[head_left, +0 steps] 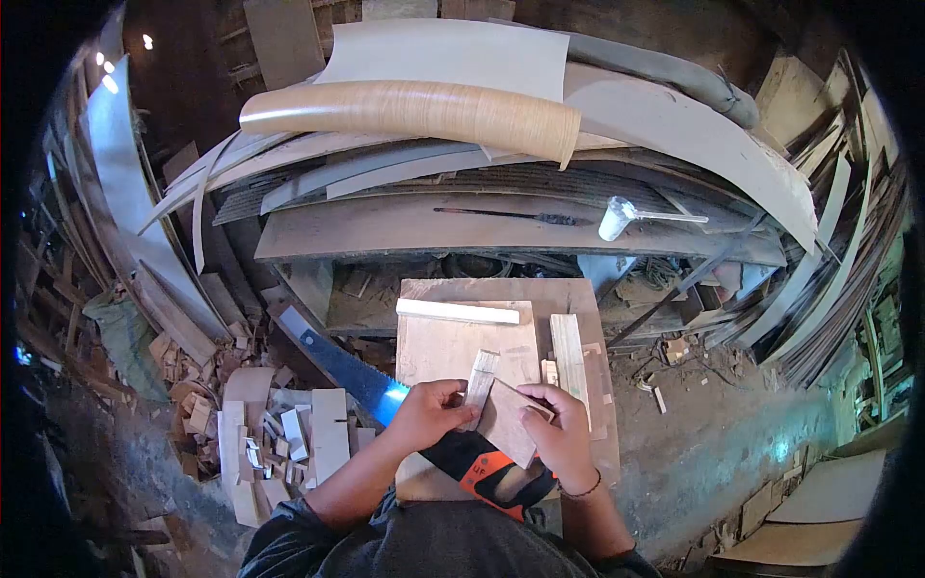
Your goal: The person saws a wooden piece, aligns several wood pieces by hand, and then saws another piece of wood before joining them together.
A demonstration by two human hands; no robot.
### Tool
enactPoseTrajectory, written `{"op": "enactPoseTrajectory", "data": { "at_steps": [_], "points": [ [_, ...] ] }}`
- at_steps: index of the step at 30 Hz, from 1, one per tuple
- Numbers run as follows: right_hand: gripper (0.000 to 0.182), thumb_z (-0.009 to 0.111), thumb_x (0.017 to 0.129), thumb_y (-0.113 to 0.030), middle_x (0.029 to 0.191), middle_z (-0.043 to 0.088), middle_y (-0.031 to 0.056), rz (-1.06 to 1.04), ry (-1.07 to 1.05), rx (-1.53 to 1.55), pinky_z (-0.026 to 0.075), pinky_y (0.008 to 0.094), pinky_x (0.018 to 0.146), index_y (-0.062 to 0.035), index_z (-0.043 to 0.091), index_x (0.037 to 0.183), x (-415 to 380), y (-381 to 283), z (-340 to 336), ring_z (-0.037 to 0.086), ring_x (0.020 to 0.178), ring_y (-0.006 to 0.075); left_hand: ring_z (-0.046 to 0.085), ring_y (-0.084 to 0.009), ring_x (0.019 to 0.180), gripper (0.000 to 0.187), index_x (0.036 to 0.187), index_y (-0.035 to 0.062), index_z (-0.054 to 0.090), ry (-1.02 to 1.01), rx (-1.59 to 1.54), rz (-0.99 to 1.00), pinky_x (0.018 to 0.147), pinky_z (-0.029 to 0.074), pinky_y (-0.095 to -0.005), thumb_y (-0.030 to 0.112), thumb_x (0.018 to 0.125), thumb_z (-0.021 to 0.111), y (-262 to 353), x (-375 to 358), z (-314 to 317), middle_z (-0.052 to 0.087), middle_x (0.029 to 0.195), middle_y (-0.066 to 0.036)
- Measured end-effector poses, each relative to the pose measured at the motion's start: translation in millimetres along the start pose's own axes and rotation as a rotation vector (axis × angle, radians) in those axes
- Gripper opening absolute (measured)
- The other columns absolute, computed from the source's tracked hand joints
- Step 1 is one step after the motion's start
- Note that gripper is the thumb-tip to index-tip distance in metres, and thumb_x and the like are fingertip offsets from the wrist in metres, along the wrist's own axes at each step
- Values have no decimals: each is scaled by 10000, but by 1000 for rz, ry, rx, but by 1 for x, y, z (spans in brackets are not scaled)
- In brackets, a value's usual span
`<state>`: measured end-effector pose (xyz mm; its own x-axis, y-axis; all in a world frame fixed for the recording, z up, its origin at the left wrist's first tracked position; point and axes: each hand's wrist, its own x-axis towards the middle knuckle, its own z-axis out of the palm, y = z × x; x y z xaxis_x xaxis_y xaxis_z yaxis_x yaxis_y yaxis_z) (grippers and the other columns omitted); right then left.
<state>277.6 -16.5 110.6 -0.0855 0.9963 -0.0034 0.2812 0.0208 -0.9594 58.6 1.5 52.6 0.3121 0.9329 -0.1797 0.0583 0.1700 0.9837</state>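
The room is a dusty wood shop, with bent boards (540, 164) piled high at the back. A flat wooden worktop (453, 347) sits in front of the person. The left hand (431, 412) and the right hand (557, 431) both have their fingers closed tight on a small wood piece (508, 420), probably to keep it steady. A saw (385, 390) lies under the hands. Little wood scraps (270, 443) cover the floor.
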Motion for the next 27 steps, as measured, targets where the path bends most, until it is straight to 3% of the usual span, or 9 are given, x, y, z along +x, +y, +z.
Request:
{"op": "enactPoseTrajectory", "data": {
  "at_steps": [5,8,11,14,20,27],
  "points": [
    [279,661,815,-61,920,706,126,-58,25,-1,517,266,700,47,659,1072,0,-3,4,667,829,142,553,-63,670,270,1048,-33,651,24,167,13,600,455,-261,137,853,729,5,-2,0,639,725,-34],
    [281,662,814,-58,927,705,133,-50,28,-4,519,270,704,47,658,1074,-1,-4,4,671,838,150,572,-48,717,257,1131,-32,628,-11,147,-2,625,460,-223,43,890,672,-4,0,-1,641,827,13],
    [277,662,816,-56,917,705,128,-70,35,-8,517,267,695,46,657,1074,-2,-4,6,665,824,140,547,-30,729,212,1117,-26,631,-6,-73,22,633,442,-207,68,927,625,-5,-3,3,626,815,31],
    [264,651,832,-38,938,690,94,-1,6,13,498,258,754,48,650,1082,-3,-10,5,636,862,119,478,-28,674,154,1001,-17,628,30,-64,43,589,404,-227,126,953,594,5,-8,4,562,730,44],
    [258,640,830,-29,948,682,80,26,-8,22,490,259,790,54,646,1074,-3,-11,5,624,884,114,422,-24,647,140,948,-12,602,-39,6,61,555,350,-235,125,964,575,1,-9,-3,476,684,66],
    [245,632,822,-25,948,682,78,6,-4,6,491,264,791,55,649,1053,-4,-10,8,623,876,117,454,-19,649,128,1021,-12,627,-34,-82,35,563,366,-213,88,952,584,5,-10,-2,529,724,66]
  ]
}}
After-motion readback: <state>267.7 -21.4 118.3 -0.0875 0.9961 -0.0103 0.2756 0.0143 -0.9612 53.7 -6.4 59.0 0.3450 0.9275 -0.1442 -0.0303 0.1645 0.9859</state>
